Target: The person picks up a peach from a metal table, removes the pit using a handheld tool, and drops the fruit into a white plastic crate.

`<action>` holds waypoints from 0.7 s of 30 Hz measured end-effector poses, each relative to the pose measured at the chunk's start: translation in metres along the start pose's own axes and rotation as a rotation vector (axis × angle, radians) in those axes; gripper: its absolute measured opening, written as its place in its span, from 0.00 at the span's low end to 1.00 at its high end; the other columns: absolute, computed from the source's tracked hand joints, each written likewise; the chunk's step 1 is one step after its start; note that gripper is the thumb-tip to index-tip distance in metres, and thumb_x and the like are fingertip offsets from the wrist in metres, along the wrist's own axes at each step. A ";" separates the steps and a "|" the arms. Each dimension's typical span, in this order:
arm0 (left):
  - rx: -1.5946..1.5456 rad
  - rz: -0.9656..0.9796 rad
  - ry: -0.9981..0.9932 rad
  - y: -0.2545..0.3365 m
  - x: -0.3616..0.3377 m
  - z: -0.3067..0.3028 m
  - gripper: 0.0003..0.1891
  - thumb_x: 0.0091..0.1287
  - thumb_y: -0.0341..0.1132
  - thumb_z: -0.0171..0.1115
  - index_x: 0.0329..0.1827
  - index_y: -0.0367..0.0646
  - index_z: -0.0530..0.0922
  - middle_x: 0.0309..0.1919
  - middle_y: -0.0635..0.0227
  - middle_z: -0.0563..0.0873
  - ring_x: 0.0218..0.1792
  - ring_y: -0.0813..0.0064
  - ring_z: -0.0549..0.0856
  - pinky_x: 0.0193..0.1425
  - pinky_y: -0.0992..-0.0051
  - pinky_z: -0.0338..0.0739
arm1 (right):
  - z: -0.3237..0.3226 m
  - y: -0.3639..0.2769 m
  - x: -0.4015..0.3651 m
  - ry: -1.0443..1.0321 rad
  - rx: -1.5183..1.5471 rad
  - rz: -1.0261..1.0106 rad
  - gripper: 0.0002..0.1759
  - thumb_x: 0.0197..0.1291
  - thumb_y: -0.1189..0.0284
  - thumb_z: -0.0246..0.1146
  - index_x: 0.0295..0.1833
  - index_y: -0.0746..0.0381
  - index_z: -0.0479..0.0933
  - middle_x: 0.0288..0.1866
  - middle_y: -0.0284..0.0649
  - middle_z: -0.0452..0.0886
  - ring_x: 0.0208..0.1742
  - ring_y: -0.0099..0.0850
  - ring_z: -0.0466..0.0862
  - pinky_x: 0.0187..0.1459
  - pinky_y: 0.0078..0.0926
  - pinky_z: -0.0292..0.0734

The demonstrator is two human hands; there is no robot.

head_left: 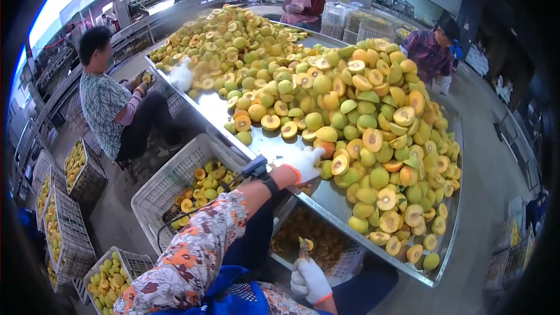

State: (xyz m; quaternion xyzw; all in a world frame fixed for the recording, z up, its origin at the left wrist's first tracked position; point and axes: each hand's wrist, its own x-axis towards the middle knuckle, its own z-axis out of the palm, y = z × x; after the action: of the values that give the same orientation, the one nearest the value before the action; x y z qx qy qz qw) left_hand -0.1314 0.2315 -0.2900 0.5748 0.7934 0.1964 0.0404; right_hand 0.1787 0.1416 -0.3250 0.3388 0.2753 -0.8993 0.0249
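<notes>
My left hand [304, 164], in a white glove, reaches over the near edge of the metal table [280, 150]. Its fingers are apart, and the fingertips touch an orange-red fruit [328, 149] at the edge of a big heap of cut yellow-green fruit [367, 122]. Low in the view, my right hand [311, 280], also gloved, is closed around a small tool [303, 253]. A piece of fruit [307, 244] is at the tool's upper end. Behind that hand, a crate [352, 259] of brown scraps sits below the table edge.
A grey crate [153, 203] of fruit halves stands left of my arm. More filled crates [73, 245] line the far left. One person [108, 99] sits at left; two others [304, 1] [431, 52] are beyond the table. A white bag [181, 76] lies on it.
</notes>
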 end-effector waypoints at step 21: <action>-2.058 -0.270 -0.250 0.063 -0.193 0.001 0.20 0.74 0.41 0.59 0.66 0.45 0.73 0.49 0.64 0.83 0.50 0.73 0.83 0.57 0.69 0.78 | 0.048 -0.008 -0.013 0.008 -0.185 -0.317 0.05 0.75 0.69 0.55 0.47 0.56 0.66 0.23 0.29 0.63 0.16 0.19 0.61 0.16 0.20 0.54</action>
State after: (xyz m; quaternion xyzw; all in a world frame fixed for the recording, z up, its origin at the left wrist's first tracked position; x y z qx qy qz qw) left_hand -0.0095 0.0694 -0.2991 0.1855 0.2910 0.7100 0.6138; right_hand 0.1586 0.1217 -0.2838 0.2909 0.4071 -0.8615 -0.0871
